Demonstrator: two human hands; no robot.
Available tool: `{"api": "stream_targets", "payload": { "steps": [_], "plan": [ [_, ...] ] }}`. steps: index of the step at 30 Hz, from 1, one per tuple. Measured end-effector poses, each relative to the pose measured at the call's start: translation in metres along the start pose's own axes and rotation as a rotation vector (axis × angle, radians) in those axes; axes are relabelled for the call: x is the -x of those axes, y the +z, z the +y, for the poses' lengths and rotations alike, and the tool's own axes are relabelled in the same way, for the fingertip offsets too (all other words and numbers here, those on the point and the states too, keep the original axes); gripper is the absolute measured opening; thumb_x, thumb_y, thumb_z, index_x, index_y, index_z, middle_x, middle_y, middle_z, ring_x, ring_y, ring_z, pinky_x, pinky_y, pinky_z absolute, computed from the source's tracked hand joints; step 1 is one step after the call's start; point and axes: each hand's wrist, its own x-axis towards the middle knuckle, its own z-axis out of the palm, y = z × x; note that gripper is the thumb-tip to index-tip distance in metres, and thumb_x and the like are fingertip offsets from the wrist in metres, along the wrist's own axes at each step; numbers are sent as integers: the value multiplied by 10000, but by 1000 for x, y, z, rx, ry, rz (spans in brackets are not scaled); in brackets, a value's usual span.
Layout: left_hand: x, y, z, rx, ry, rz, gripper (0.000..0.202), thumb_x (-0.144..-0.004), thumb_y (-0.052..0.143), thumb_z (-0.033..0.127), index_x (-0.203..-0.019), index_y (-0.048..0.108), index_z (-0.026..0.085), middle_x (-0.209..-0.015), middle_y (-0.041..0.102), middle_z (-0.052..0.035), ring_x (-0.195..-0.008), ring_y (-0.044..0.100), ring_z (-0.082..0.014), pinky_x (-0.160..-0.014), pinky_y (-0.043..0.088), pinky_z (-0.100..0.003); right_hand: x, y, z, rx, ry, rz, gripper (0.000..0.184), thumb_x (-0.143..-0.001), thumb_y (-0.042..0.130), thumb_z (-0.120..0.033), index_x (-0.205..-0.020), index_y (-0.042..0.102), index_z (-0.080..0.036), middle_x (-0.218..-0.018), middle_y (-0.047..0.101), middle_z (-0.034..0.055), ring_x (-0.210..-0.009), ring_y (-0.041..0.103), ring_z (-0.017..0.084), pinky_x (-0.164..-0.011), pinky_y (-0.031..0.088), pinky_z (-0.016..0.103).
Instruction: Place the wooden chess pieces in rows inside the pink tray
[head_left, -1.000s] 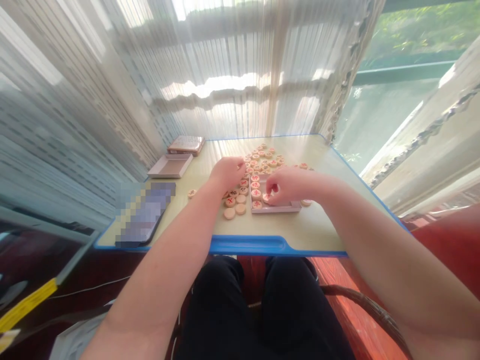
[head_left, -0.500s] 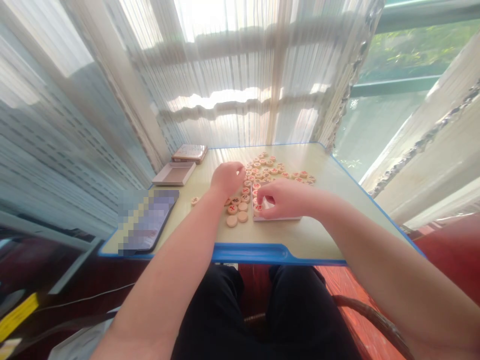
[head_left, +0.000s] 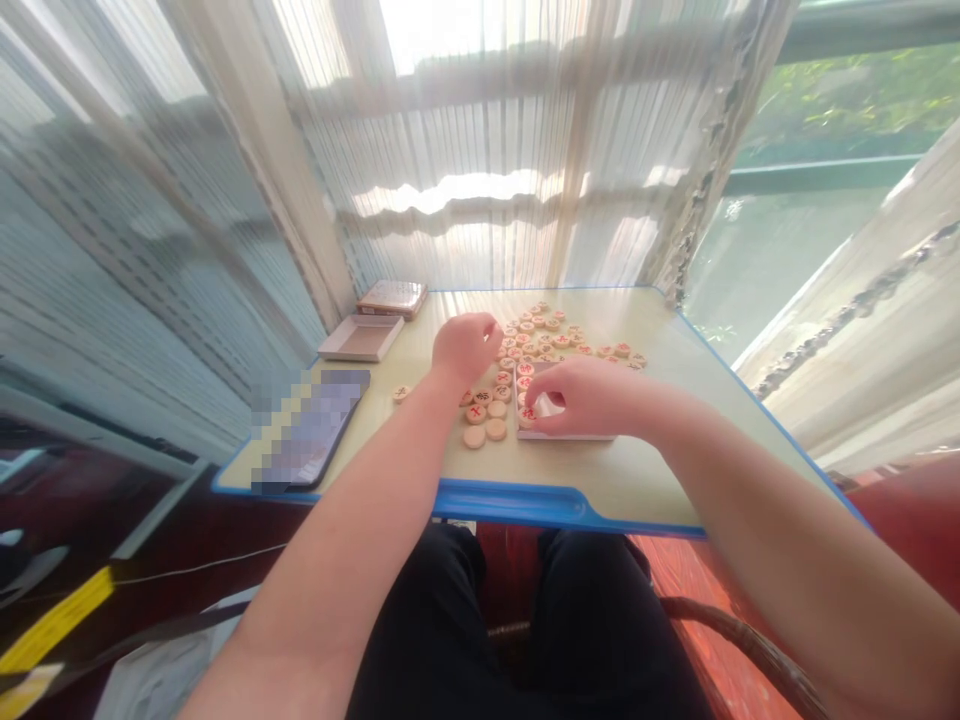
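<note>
My right hand (head_left: 581,392) reaches into a shallow box (head_left: 570,436), its thumb and fingers curled round a Chinese chess piece (head_left: 529,413) with a red character. More red-marked pieces line the left side of that box; my hand hides much of the inside. My left hand (head_left: 466,345) is closed just left of the heap of loose chess pieces (head_left: 540,345), and whatever its fingertips hold cannot be made out. Nearer me lie several loose round pieces, some blank side up, such as a plain disc (head_left: 474,436). One piece (head_left: 401,394) sits apart on the left.
A shallow open lid or tray (head_left: 361,338) rests at the table's left, with a flat box (head_left: 392,298) behind it. A phone (head_left: 330,430) lies near the left edge. The table (head_left: 645,480) has a blue rim; sheer curtains (head_left: 465,150) hang beyond it.
The whole view has shifted slightly, so things appear a little further right. Both hands stay in nearly the same places relative to the box and the pieces.
</note>
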Motion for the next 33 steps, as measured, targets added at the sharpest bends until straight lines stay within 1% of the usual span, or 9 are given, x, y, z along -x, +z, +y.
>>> {"api": "stream_targets", "payload": {
  "steps": [6, 13, 17, 20, 24, 30, 32, 33],
  "plan": [
    [-2, 0, -1, 11, -29, 34, 298, -861, 426, 298, -788, 691, 183, -809, 706, -67, -772, 606, -203, -712, 424, -309, -1, 1, 1, 25, 4, -18, 252, -754, 592, -418, -901, 731, -268, -787, 659, 13, -654, 534, 141, -550, 319, 254],
    [-1, 1, 0, -3, -15, 9, 296, -855, 436, 307, -768, 691, 186, -762, 689, -64, -742, 592, -199, -685, 414, -302, 3, -5, -4, 13, 16, -35, 270, -761, 599, -436, -909, 738, -258, -809, 669, 21, -653, 541, 138, -556, 332, 255],
    [-1, -1, 0, -5, -14, 8, 293, -849, 437, 300, -753, 689, 186, -756, 692, -61, -730, 591, -198, -659, 406, -303, 3, -5, -4, -11, 10, -61, 255, -769, 584, -408, -903, 746, -264, -779, 663, 18, -617, 530, 129, -552, 332, 257],
    [-1, 0, -1, 0, -10, 17, 287, -846, 439, 299, -765, 691, 190, -771, 697, -57, -736, 592, -196, -655, 403, -302, 4, -6, -2, -39, -9, -84, 279, -774, 566, -385, -953, 748, -273, -739, 656, 15, -593, 521, 127, -570, 345, 260],
    [0, 0, -1, -7, -19, -1, 294, -851, 434, 307, -771, 692, 190, -761, 693, -59, -732, 591, -196, -669, 413, -302, 4, -8, -2, -77, -27, -108, 310, -784, 539, -375, -985, 746, -262, -725, 653, 16, -581, 507, 125, -576, 350, 263],
    [0, -3, 2, -11, -54, -34, 300, -865, 419, 314, -795, 685, 193, -796, 694, -66, -786, 605, -208, -719, 437, -311, 2, -6, 0, -119, -46, -124, 280, -801, 515, -368, -882, 754, -247, -653, 620, 2, -547, 468, 114, -548, 326, 261],
    [-1, -3, 1, -3, -107, -55, 278, -862, 427, 301, -850, 683, 192, -864, 698, -80, -845, 614, -225, -755, 445, -323, 1, -4, 2, -130, -50, -108, 267, -799, 522, -359, -885, 752, -256, -636, 610, -6, -541, 468, 111, -546, 325, 258],
    [-1, -3, 0, -3, -155, -69, 260, -852, 440, 277, -903, 678, 188, -925, 696, -94, -890, 615, -238, -777, 446, -333, 1, -3, 2, -135, -47, -93, 259, -793, 533, -354, -897, 750, -263, -644, 612, -9, -546, 474, 110, -547, 328, 255]
  ]
}}
